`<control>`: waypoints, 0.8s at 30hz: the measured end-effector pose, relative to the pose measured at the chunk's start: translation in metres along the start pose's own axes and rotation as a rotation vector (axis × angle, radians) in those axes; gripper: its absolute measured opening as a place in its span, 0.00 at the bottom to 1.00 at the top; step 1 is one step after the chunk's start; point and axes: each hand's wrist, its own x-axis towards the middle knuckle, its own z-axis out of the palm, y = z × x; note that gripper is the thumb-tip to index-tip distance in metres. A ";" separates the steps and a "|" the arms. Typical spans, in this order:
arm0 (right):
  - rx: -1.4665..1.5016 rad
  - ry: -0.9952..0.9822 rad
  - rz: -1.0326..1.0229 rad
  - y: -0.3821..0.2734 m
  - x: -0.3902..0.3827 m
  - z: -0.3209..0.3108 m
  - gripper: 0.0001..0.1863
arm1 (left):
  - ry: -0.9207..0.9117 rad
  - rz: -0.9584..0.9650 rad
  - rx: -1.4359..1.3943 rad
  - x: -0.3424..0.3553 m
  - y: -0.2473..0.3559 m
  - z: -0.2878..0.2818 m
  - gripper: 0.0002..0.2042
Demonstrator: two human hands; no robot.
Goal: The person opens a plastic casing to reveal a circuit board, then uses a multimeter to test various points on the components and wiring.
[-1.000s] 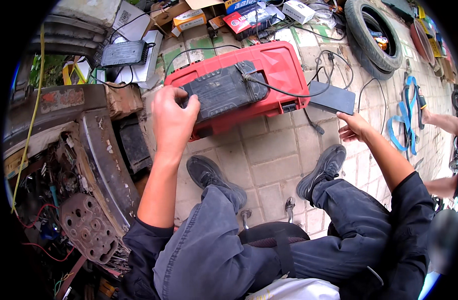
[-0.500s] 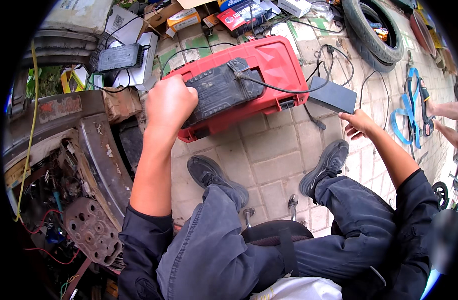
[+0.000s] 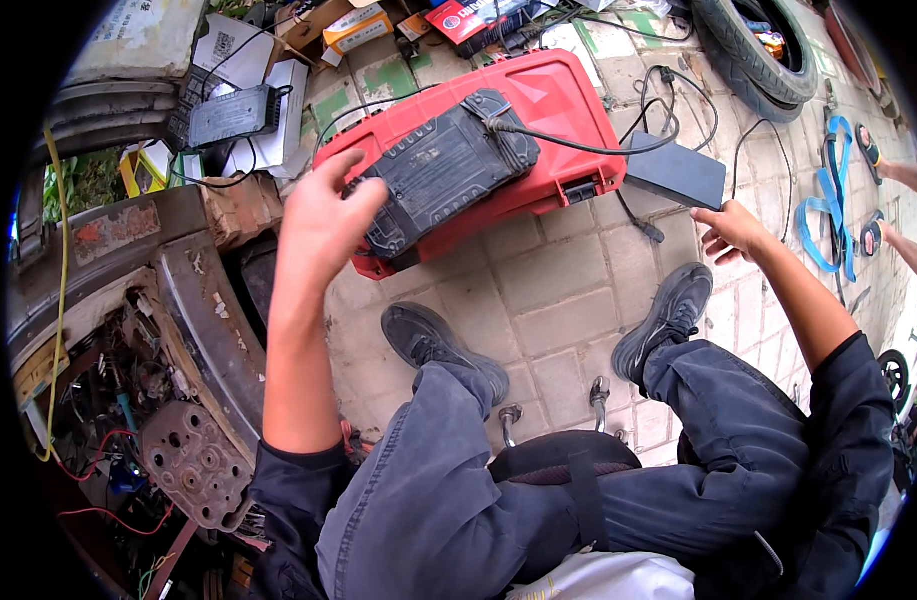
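Note:
A flat black electronic unit with a ribbed casing (image 3: 448, 165) lies slantwise on top of a red plastic toolbox (image 3: 568, 115). My left hand (image 3: 323, 215) is at the unit's left end, thumb and fingers apart, gripping nothing; whether a fingertip touches the casing I cannot tell. A thick black cable (image 3: 588, 150) runs from the unit's right end across the red lid. To the right, my right hand (image 3: 733, 232) pinches the near right corner of a smooth dark rectangular box (image 3: 675, 170), its other fingers curled below.
Another black cabled adapter (image 3: 233, 117) rests on white cartons at the far left. Tyres (image 3: 758, 60) stand at the far right, near a blue strap (image 3: 828, 195) and another person's hands (image 3: 893, 235). Rusty metal parts (image 3: 193, 465) fill the left side; my shoes are on the paving.
My left hand has loosened from a closed grip at the unit's left end, its fingers now spread. The unit is tilted more on the lid. My right hand stays at the dark box's corner.

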 end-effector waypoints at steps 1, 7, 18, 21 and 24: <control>-0.002 -0.001 -0.002 -0.001 0.001 0.000 0.32 | 0.001 0.018 0.060 0.002 0.004 0.006 0.30; -0.141 -0.040 0.008 -0.006 -0.004 -0.004 0.32 | -0.040 -0.006 -0.161 -0.004 -0.007 0.004 0.24; -0.768 0.056 -0.514 -0.070 -0.079 0.002 0.28 | -0.136 0.451 0.243 -0.032 -0.029 -0.015 0.47; -0.718 0.068 -0.682 -0.080 -0.138 -0.035 0.26 | -0.055 0.545 0.304 -0.027 -0.023 -0.003 0.47; -0.444 0.245 -0.722 -0.028 -0.181 -0.073 0.28 | -0.022 0.620 0.291 -0.030 -0.015 0.005 0.42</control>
